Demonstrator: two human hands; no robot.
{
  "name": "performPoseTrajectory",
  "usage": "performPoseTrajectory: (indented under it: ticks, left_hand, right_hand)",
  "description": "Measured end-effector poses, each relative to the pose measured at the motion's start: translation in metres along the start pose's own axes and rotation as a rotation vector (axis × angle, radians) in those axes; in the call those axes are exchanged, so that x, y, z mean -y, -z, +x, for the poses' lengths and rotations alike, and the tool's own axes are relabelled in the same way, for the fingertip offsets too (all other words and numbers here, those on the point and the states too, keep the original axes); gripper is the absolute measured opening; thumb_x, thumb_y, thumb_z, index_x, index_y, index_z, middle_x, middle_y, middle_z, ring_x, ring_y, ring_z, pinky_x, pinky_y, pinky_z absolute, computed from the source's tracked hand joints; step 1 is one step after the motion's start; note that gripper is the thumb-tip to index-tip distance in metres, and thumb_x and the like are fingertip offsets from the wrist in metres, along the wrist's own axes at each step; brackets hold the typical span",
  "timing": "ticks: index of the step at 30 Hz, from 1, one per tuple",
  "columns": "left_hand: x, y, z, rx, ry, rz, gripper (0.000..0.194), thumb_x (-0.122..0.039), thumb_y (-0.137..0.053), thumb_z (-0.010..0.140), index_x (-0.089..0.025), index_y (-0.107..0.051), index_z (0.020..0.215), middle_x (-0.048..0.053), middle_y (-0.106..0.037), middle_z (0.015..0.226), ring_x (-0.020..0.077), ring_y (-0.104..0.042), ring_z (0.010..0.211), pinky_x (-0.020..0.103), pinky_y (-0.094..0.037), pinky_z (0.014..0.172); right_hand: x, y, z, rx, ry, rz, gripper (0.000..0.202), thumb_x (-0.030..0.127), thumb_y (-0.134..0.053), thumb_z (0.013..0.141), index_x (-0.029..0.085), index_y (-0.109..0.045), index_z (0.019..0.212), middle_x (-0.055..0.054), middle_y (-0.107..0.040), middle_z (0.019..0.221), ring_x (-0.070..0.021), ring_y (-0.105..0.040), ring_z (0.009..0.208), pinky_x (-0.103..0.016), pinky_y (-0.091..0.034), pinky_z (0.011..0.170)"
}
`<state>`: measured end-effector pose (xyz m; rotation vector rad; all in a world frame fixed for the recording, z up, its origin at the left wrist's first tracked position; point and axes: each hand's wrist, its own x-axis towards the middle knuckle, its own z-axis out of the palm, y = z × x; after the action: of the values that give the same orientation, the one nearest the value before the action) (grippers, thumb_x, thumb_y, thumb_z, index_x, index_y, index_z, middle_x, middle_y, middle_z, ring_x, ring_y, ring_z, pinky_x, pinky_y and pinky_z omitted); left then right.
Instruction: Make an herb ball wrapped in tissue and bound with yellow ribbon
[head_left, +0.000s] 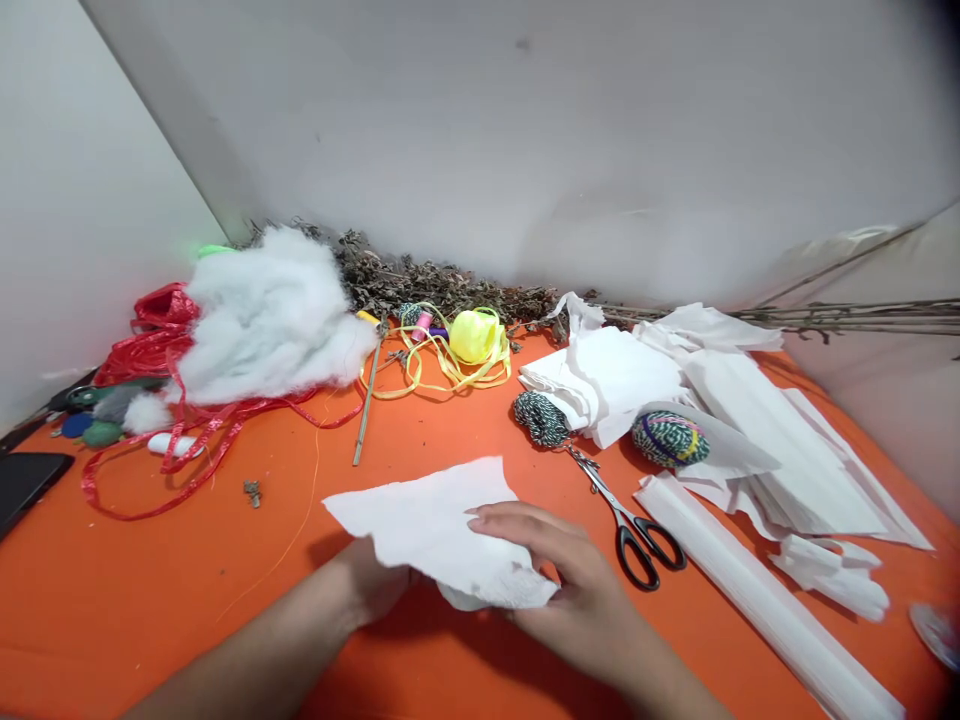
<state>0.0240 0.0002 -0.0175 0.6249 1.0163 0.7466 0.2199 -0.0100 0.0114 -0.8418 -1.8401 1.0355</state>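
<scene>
A piece of white crepe-like paper (439, 520) is held just above the orange table, with torn, uneven edges. My right hand (570, 580) grips its right side, fingers lying over the top and the thumb low near the edge. Beneath the left part of the paper is my left hand (371, 580); its fingers are hidden by the paper, so their grip does not show. Black-handled scissors (630, 530) lie just beyond my right hand, blades pointing away. Near the blade tips is a bundle of dark green and white twine (541, 418).
White stuffing (262, 320) and red ribbon (169, 340) pile up at the left. Yellow ribbon (474, 338) and dried stems (435, 285) lie along the back. White paper sheets (780, 440), a wrapped twine ball (670, 438) and a long paper roll (765, 590) occupy the right.
</scene>
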Motion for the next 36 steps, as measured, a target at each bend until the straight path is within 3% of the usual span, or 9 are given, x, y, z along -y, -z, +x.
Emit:
performPoseTrajectory:
  ticks: [3,5,8,12,15,21,24,30,36]
  left_hand:
    - [-0.006,-0.003,0.003,-0.099,-0.132,-0.008,0.081,-0.053,-0.081,0.067,-0.02,-0.054,0.136,0.015,-0.065,0.132,0.0361,-0.055,0.126,0.046,-0.043,0.103]
    - [-0.013,-0.004,0.0,-0.005,-0.248,0.018,0.074,-0.054,-0.077,0.073,-0.019,-0.056,0.135,0.014,-0.063,0.136,0.0339,-0.052,0.13,0.042,-0.041,0.106]
    - [-0.021,-0.005,-0.006,0.1,-0.304,0.094,0.064,-0.055,-0.077,0.073,-0.014,-0.066,0.12,0.014,-0.072,0.12,0.0339,-0.063,0.115,0.04,-0.048,0.096]
    - [-0.018,-0.006,-0.006,0.083,-0.232,0.085,0.043,-0.042,-0.077,0.078,-0.014,-0.071,0.11,0.011,-0.077,0.103,0.0267,-0.07,0.095,0.034,-0.052,0.083]
    - [-0.01,-0.007,-0.002,0.056,-0.213,-0.02,0.038,-0.037,-0.074,0.082,-0.015,-0.07,0.112,0.01,-0.077,0.103,0.0244,-0.07,0.092,0.032,-0.052,0.082]
    - [-0.007,-0.014,-0.002,0.167,-0.15,-0.211,0.055,-0.037,-0.077,0.077,-0.017,-0.06,0.126,0.013,-0.071,0.121,0.0299,-0.067,0.108,0.037,-0.052,0.089]
    - [-0.008,-0.015,-0.002,0.202,-0.121,-0.18,0.064,-0.033,-0.085,0.07,-0.017,-0.059,0.126,0.015,-0.07,0.121,0.0306,-0.067,0.109,0.039,-0.051,0.093]
    - [-0.005,-0.013,0.002,0.078,-0.2,-0.025,0.057,-0.029,-0.088,0.066,-0.015,-0.063,0.116,0.011,-0.075,0.108,0.0272,-0.07,0.098,0.033,-0.055,0.082]
    - [-0.007,-0.017,0.001,0.183,-0.171,0.036,0.051,-0.031,-0.085,0.069,-0.013,-0.068,0.114,0.011,-0.075,0.106,0.0271,-0.069,0.097,0.034,-0.055,0.083]
  right_hand:
    - [0.003,0.001,0.0,-0.037,-0.267,0.2,0.036,0.022,-0.083,0.07,0.022,-0.071,0.103,-0.007,-0.075,0.097,-0.0232,-0.072,0.086,-0.031,-0.06,0.075]
    - [0.002,0.005,-0.001,-0.071,-0.428,0.366,0.041,0.035,-0.087,0.065,0.019,-0.07,0.099,-0.006,-0.074,0.086,-0.0217,-0.07,0.074,-0.03,-0.059,0.065]
    - [-0.001,0.011,-0.003,-0.135,-0.538,0.475,0.05,0.046,-0.087,0.062,0.016,-0.069,0.097,-0.005,-0.072,0.078,-0.0209,-0.067,0.067,-0.03,-0.057,0.06]
    - [-0.005,0.016,-0.001,-0.262,-0.608,0.554,0.046,0.045,-0.085,0.066,0.016,-0.069,0.098,-0.008,-0.075,0.092,-0.0223,-0.069,0.08,-0.03,-0.057,0.07]
    - [-0.005,0.014,0.002,-0.265,-0.672,0.596,0.045,0.041,-0.087,0.066,0.017,-0.069,0.099,-0.008,-0.075,0.095,-0.0214,-0.068,0.083,-0.029,-0.056,0.073]
    - [0.004,0.005,0.007,-0.291,-0.714,0.552,0.048,0.044,-0.088,0.064,0.016,-0.07,0.098,-0.008,-0.075,0.096,-0.0216,-0.067,0.084,-0.031,-0.054,0.076]
    - [0.003,0.003,0.007,-0.263,-0.736,0.563,0.051,0.047,-0.087,0.064,0.016,-0.069,0.1,-0.008,-0.075,0.096,-0.0209,-0.067,0.081,-0.031,-0.054,0.074]
    - [-0.002,0.004,0.008,-0.224,-0.783,0.498,0.052,0.049,-0.087,0.062,0.015,-0.069,0.097,-0.007,-0.074,0.092,-0.0213,-0.067,0.081,-0.029,-0.054,0.072]
    - [0.003,-0.002,0.011,-0.26,-0.779,0.454,0.049,0.048,-0.089,0.058,0.016,-0.069,0.09,-0.004,-0.073,0.085,-0.0208,-0.066,0.079,-0.028,-0.053,0.07]
